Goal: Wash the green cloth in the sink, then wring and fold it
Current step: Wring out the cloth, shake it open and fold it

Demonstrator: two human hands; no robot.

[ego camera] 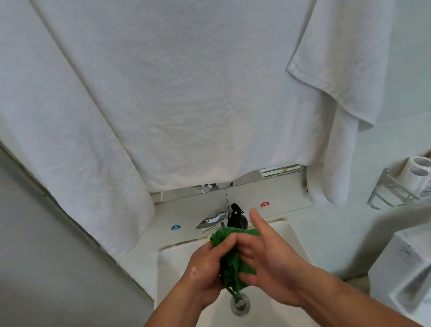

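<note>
Green cloth [232, 262] is bunched up between both hands, held in the air over the white sink [165, 261], just above the round metal drain [239, 303]. A thin green strand of it hangs down to the drain; whether it touches cannot be told. The left hand [205, 271] grips the bundle from the left, its fingers [226, 243] curled round the upper part. The right hand [268, 260] holds it from the other side, fingers [248, 275] bent onto the fabric and the thumb sticking up free. One fold of the cloth pokes out above the hands, towards the back rim of the basin.

Right behind that fold stand a chrome tap [211, 219] and, just beside it on the right, a black pump bottle [236, 216]; the raised thumb partly overlaps the bottle. On the tiled ledge a blue round sticker [175, 228] sits left of the tap and a red sticker [265, 205] right of the bottle.

A large white towel [176, 88] hangs over the wall above and hides nearly all of the mirror, leaving a narrow strip at its lower edge. A second white towel [338, 87] hangs to the right, its end dropping near the ledge. Further right, a metal wall rack [386, 191] carries two toilet rolls [418, 171]. Below the rack is a white, blurred object that I cannot identify.
</note>
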